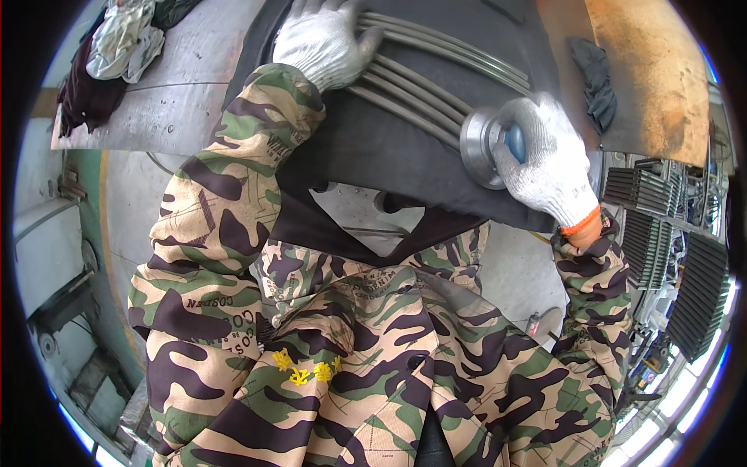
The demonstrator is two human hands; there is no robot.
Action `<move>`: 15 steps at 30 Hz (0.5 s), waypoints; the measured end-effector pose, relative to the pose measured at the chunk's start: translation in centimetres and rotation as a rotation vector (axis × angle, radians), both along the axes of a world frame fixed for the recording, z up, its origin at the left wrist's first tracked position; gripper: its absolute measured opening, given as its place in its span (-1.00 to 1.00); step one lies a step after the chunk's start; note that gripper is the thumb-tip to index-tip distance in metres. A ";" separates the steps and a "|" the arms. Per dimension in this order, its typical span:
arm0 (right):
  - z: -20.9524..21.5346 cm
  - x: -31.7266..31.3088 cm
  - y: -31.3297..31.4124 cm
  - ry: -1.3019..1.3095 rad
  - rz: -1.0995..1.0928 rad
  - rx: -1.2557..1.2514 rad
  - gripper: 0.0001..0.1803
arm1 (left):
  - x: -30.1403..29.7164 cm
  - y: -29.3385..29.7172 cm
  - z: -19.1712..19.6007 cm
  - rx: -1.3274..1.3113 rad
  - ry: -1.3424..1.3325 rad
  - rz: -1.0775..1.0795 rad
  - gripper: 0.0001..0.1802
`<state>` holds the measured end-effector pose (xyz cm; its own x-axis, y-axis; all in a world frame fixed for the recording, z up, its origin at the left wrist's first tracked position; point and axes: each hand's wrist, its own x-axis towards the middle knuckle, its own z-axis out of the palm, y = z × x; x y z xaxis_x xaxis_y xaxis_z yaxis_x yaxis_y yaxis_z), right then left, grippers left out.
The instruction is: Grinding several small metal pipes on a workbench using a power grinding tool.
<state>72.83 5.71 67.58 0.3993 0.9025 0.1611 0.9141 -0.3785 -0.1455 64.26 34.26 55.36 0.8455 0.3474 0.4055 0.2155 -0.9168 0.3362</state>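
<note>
My left hand (pixel 323 47), in a white knit glove, lies at the left ends of several thin metal rods (pixel 443 50) at the top of the head view. Its thumb stretches out between two groups of rods, and its fingers reach toward the upper edge of the picture. In a matching glove with an orange cuff, my right hand (pixel 548 152) is wrapped round a round silver metal piece with a blue grip (pixel 476 152). That piece stands at the right ends of the nearer rods (pixel 416 101). My palm and fingers hide part of it.
A dark sheet (pixel 373 144) covers the middle of the worktable (pixel 183 97). Crumpled cloths (pixel 124 39) lie at the far left, and a dark rag (pixel 594 86) at the right. Racks of dark metal bars (pixel 654 191) stand beyond the table's right edge.
</note>
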 end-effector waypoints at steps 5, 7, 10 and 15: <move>-0.1 -0.4 -0.2 0.075 -0.035 -0.011 -0.81 | 0.0 1.2 -1.5 0.130 -0.005 -0.064 -0.44; -0.3 -0.4 -0.3 0.063 -0.011 -0.007 -0.82 | -0.1 1.3 -1.4 0.044 0.012 -0.063 -0.48; -0.4 0.1 -1.2 0.056 -0.034 -0.008 -0.81 | 0.6 0.5 -1.9 0.075 0.001 -0.100 -0.50; -0.5 -0.5 -1.3 0.033 -0.056 -0.018 -0.77 | 0.1 0.4 -1.2 0.091 0.071 -0.132 -0.46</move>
